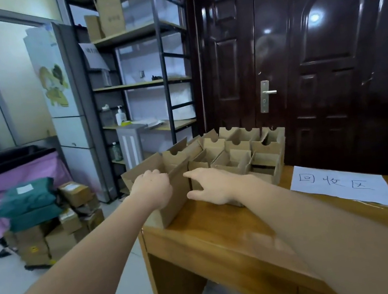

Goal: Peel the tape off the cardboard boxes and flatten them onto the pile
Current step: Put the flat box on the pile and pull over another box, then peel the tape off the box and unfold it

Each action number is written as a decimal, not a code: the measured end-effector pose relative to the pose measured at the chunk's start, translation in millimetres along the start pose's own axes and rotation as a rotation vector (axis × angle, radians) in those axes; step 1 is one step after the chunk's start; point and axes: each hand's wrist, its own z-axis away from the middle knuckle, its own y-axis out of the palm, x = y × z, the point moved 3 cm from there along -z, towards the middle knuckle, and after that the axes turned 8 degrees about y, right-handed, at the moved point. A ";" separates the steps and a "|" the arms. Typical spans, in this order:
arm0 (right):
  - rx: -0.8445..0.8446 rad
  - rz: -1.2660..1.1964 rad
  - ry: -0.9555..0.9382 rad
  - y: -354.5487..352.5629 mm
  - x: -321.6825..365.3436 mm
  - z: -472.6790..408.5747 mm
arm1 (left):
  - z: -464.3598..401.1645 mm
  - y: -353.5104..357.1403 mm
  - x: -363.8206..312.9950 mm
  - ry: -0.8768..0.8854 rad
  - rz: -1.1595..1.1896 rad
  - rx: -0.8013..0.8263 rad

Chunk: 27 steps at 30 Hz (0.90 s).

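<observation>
Two bare forearms reach forward from the bottom of the head view over the near edge of a wooden desk (227, 238). At the desk's left corner stands an open cardboard box (168, 201), its flaps up. The left hand (152, 190) is curled over the top edge of that box's near wall, fingers hooked inside, gripping it. The right hand (210, 186) is relaxed, fingers extended, with the index finger pointing at the box's right side and the thumb low against it; it holds nothing.

Just behind and to the right of this box, a cluster of small open cardboard boxes (237, 155) with notched flaps sits packed together on the desk. To their right, a white paper sign (341, 187) with handwritten characters lies flat, taped to the desk top.

Beyond the desk is a dark brown door (312, 51) with a metal handle. Left of it stands a black metal shelf rack (141, 79) holding cartons and bottles. On the floor at left lies a heap of parcels (52, 220).
</observation>
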 end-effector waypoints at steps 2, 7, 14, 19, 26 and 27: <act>-0.003 0.001 0.009 1.6 2.0 0.5 | 0.9 -1.8 -6.3 0.014 0.036 -0.009; -0.017 -0.114 0.058 3.4 -9.0 6.3 | 9.1 -15.5 -42.7 0.151 0.044 -0.022; 0.022 -0.223 0.060 4.6 -43.2 24.5 | 17.4 -25.4 -91.4 0.363 0.088 -0.055; -0.018 -0.220 0.061 5.2 -64.3 44.6 | 21.9 -27.8 -94.0 0.466 0.349 -0.029; -0.036 -0.271 0.140 -10.4 -99.5 98.9 | 30.5 -33.3 -88.1 0.405 0.322 0.043; -0.039 -0.282 0.158 -11.3 -106.4 108.1 | 32.3 -31.6 -91.1 0.413 0.331 0.060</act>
